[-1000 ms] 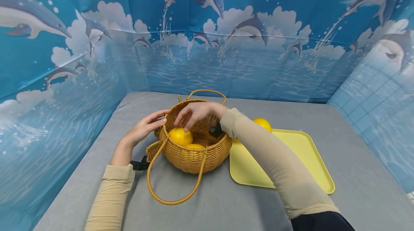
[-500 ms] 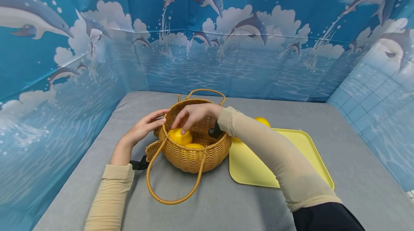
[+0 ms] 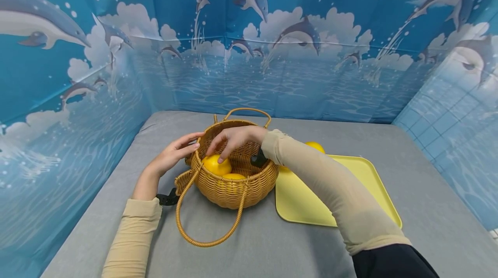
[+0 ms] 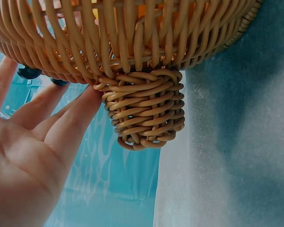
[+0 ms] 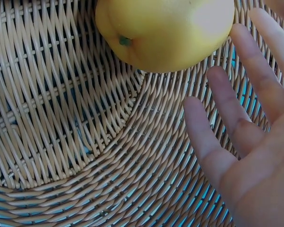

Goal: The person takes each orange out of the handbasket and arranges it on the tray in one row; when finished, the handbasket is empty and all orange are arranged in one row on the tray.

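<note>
A wicker basket (image 3: 231,193) with two looped handles stands on the grey cloth. Inside it lies a round yellow fruit (image 3: 215,165) with a small green stem end; a second yellow fruit (image 3: 234,176) shows only its top. My right hand (image 3: 235,136) reaches in from above, thumb and fingertips at the first fruit's top and far side. In the right wrist view the fingers (image 5: 248,90) are spread and loosely bent beside that fruit. My left hand (image 3: 171,154) touches the basket's left rim with nearly straight fingers; the left wrist view shows them against the weave, beside a wicker stub (image 4: 144,109).
To the right lies a yellow tray (image 3: 359,178), partly under my right forearm. Another yellow fruit (image 3: 315,146) shows behind the sleeve. A blue dolphin-print curtain (image 3: 303,83) borders the table at the back and sides. One handle (image 3: 208,243) hangs forward onto the cloth.
My right hand has moved slightly left and down, bringing its thumb and fingertips to the fruit in the basket. The left hand and the basket have stayed put.
</note>
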`<action>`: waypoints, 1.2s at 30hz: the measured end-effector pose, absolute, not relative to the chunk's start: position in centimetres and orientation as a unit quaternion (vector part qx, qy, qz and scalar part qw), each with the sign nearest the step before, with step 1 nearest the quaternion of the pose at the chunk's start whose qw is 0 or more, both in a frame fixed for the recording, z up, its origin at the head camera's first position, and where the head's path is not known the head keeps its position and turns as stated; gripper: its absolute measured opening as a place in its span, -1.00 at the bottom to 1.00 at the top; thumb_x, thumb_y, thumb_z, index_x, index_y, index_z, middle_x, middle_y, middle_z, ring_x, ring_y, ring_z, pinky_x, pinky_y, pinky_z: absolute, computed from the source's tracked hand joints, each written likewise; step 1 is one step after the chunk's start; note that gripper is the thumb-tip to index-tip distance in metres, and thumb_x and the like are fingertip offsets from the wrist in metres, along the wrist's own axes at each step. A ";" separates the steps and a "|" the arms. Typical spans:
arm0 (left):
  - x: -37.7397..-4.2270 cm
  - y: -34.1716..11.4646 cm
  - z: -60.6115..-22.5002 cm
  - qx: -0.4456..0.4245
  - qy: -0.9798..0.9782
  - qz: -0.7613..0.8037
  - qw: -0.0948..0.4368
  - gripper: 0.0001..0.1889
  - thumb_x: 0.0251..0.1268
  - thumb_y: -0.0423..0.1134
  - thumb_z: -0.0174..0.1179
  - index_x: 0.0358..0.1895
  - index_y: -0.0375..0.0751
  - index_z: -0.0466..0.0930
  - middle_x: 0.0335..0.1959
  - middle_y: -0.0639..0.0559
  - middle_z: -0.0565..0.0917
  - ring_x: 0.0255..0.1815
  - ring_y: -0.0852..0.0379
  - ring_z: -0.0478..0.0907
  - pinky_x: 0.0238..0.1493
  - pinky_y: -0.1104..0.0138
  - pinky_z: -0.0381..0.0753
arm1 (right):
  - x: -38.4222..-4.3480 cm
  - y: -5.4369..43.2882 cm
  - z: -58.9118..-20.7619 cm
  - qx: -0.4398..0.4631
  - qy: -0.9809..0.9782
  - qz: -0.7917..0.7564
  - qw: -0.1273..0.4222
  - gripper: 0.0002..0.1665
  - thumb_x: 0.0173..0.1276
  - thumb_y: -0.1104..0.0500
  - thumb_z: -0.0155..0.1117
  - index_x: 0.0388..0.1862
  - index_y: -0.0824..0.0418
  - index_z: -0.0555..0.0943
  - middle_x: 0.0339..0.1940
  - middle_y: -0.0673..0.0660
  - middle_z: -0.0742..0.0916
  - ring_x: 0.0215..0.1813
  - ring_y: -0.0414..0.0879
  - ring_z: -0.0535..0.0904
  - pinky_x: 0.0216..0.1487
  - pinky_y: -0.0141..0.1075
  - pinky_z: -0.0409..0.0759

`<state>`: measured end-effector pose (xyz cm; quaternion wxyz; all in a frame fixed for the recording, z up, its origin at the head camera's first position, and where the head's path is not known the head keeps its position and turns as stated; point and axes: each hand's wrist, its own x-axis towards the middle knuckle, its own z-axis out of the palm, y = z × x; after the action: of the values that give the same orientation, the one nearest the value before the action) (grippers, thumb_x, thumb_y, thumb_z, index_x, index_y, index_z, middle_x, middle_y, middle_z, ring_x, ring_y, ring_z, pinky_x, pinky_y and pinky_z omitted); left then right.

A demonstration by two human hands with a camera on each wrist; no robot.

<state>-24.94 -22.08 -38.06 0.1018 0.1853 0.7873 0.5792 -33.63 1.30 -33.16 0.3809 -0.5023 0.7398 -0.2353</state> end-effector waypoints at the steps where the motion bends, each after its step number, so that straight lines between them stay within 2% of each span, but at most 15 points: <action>1: -25.0 -22.1 -38.1 0.186 0.787 0.580 0.102 -0.46 0.41 0.00 0.02 0.40 0.01 0.24 0.41 -0.10 0.19 0.38 -0.14 0.12 0.27 -0.12 0.17 | -33.6 1.3 -33.2 -0.506 0.740 -0.231 0.378 -0.47 0.30 0.18 0.28 0.26 0.18 0.49 0.23 0.00 0.54 0.24 -0.19 0.39 0.21 -0.32 0.38; 6: -25.0 -22.0 -38.1 0.189 0.785 0.581 0.102 -0.46 0.42 -0.01 0.02 0.40 0.00 0.24 0.40 -0.10 0.20 0.38 -0.14 0.13 0.27 -0.11 0.18 | -33.5 1.2 -33.3 -0.519 0.741 -0.215 0.369 -0.49 0.33 0.18 0.25 0.27 0.17 0.48 0.22 -0.01 0.54 0.26 -0.23 0.37 0.28 -0.25 0.31; 15: -25.0 -21.9 -38.2 0.190 0.787 0.578 0.099 -0.47 0.41 0.00 0.02 0.40 0.02 0.25 0.40 -0.09 0.20 0.38 -0.15 0.11 0.27 -0.12 0.16 | -33.3 1.3 -33.7 -0.522 0.754 -0.177 0.358 -0.50 0.33 0.20 0.24 0.26 0.08 0.49 0.25 -0.08 0.50 0.31 -0.21 0.28 0.31 -0.30 0.23; 20: -25.0 -21.9 -38.2 0.190 0.785 0.581 0.101 -0.47 0.42 -0.01 0.02 0.40 0.01 0.24 0.42 -0.10 0.18 0.39 -0.14 0.10 0.26 -0.13 0.17 | -33.1 1.1 -33.7 -0.522 0.769 -0.177 0.324 -0.59 0.30 0.12 0.30 0.14 0.05 0.57 0.18 -0.07 0.51 0.25 -0.17 0.33 0.26 -0.27 0.31; 25: -24.9 -22.0 -38.2 0.191 0.785 0.581 0.100 -0.47 0.42 -0.02 0.02 0.40 0.01 0.24 0.43 -0.09 0.16 0.40 -0.14 0.08 0.28 -0.14 0.14 | -33.0 0.7 -33.7 -0.523 0.781 -0.177 0.293 -0.65 0.26 0.13 0.33 0.04 0.10 0.60 0.08 -0.07 0.57 0.17 -0.08 0.43 0.18 -0.28 0.39; 29: -24.9 -22.0 -38.3 0.191 0.785 0.581 0.100 -0.47 0.43 -0.02 0.01 0.41 0.01 0.24 0.43 -0.09 0.15 0.40 -0.14 0.08 0.27 -0.15 0.14 | -33.1 0.7 -33.7 -0.515 0.783 -0.179 0.298 -0.66 0.27 0.18 0.33 0.03 0.13 0.58 0.07 -0.06 0.58 0.18 -0.04 0.43 0.19 -0.27 0.39; 36: -24.8 -21.9 -38.1 0.188 0.789 0.576 0.100 -0.46 0.42 0.01 0.02 0.41 0.02 0.23 0.42 -0.10 0.16 0.40 -0.15 0.08 0.26 -0.14 0.16 | -33.6 1.3 -33.9 -0.511 0.769 -0.194 0.331 -0.56 0.31 0.30 0.24 0.17 0.10 0.55 0.21 -0.03 0.53 0.25 -0.13 0.38 0.24 -0.28 0.35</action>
<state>-24.80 -21.91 -38.10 0.1003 0.1880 0.7891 0.5762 -33.60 1.31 -33.89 0.3313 -0.5112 0.7689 -0.1942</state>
